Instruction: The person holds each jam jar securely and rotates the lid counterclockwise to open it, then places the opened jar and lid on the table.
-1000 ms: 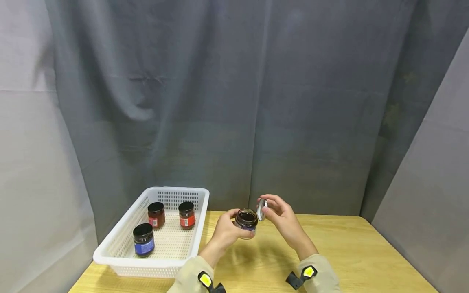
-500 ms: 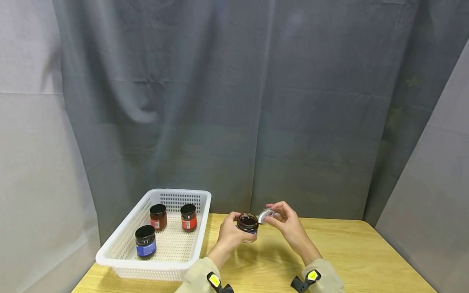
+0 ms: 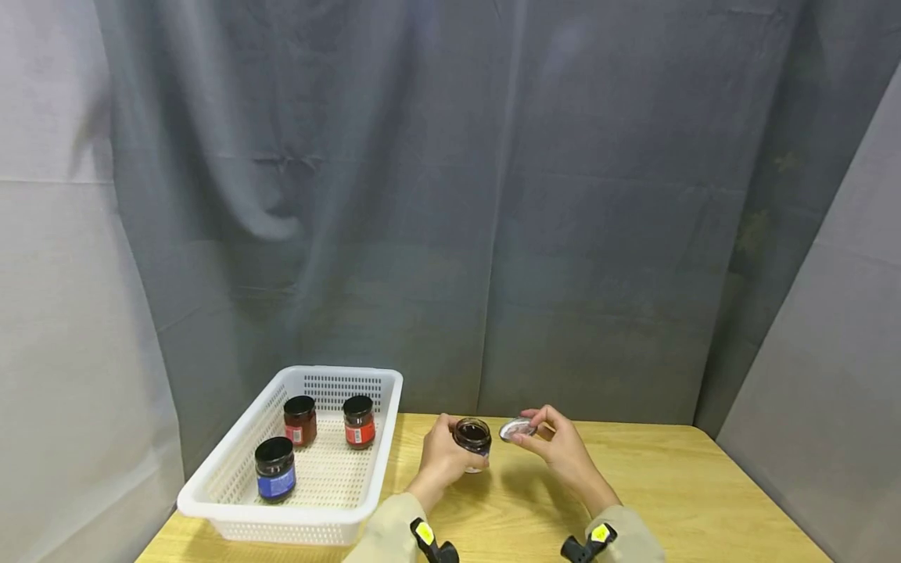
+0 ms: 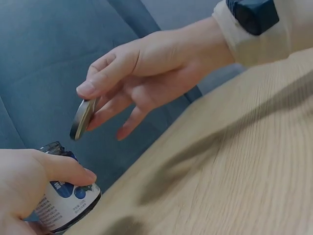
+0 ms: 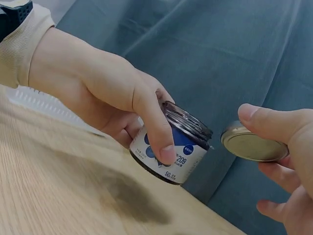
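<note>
A glass jar (image 3: 472, 435) of dark contents, uncovered at the top, is gripped by my left hand (image 3: 442, 457). Its white and blue label (image 5: 188, 159) faces the right wrist camera, with the thumb across it. Just to the right, my right hand (image 3: 559, 447) pinches the jar's round lid (image 3: 517, 428) between thumb and fingers. The lid is tilted, and its inner side shows in the right wrist view. Lid and jar are apart. In the left wrist view the jar (image 4: 73, 200) looks held above the wooden table, its shadow falling below.
A white plastic basket (image 3: 281, 512) stands on the table's left. Inside are two red-labelled jars (image 3: 300, 422) and a blue-labelled jar (image 3: 275, 471), all with black lids. The wooden table (image 3: 676, 500) reaches back to a grey curtain (image 3: 598, 234).
My right hand has moved the lid rightward and slightly down, away from the jar, and turned it from near upright to flatter. The left hand has lowered the jar a little.
</note>
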A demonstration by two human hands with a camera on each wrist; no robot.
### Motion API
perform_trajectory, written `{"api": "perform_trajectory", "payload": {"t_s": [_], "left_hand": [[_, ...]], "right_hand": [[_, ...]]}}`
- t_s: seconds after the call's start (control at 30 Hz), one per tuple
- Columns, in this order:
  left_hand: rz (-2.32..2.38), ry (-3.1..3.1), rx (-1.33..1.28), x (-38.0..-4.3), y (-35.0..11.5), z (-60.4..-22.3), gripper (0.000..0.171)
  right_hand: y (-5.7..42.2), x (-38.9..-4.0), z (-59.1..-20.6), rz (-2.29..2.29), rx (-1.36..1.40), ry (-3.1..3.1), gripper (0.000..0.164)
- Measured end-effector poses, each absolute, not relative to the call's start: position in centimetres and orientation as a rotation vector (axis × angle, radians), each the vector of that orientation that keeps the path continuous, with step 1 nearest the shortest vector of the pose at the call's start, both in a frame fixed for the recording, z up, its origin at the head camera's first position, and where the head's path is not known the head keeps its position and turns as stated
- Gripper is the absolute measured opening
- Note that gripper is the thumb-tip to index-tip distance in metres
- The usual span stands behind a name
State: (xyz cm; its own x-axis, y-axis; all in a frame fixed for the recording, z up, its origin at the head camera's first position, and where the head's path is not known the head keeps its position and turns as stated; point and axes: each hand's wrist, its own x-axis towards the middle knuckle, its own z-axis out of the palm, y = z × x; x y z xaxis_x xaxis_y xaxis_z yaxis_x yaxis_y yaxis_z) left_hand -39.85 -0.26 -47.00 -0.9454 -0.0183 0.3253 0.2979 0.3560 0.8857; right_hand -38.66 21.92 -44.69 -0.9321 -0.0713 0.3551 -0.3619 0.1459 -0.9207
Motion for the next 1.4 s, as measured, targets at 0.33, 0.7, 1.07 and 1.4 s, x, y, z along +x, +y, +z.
{"api": "perform_trajectory", "payload": {"t_s": [0.33, 0.7, 1.07, 1.4], "left_hand": [[-1.450, -2.387, -0.184, -41.6, 0.2, -48.6, 0.068], [-1.413, -2.390, -0.135, -41.7, -0.2, -49.9, 0.067], [-1.413, -2.413, -0.139, -42.5, 0.0, -50.7, 0.067], [-1.353, -2.435, -0.114, -43.1, -0.2, -50.5, 0.067]], "right_hand": [[22.1, -39.6, -46.2, 1.759, 0.377, -2.251, 0.034], [21.8, -40.8, -48.9, 1.490, 0.307, -2.432, 0.038], [21.8, -40.8, -50.1, 1.408, 0.259, -2.497, 0.036], [22.1, -41.5, -50.5, 1.313, 0.273, -2.516, 0.034]]}}
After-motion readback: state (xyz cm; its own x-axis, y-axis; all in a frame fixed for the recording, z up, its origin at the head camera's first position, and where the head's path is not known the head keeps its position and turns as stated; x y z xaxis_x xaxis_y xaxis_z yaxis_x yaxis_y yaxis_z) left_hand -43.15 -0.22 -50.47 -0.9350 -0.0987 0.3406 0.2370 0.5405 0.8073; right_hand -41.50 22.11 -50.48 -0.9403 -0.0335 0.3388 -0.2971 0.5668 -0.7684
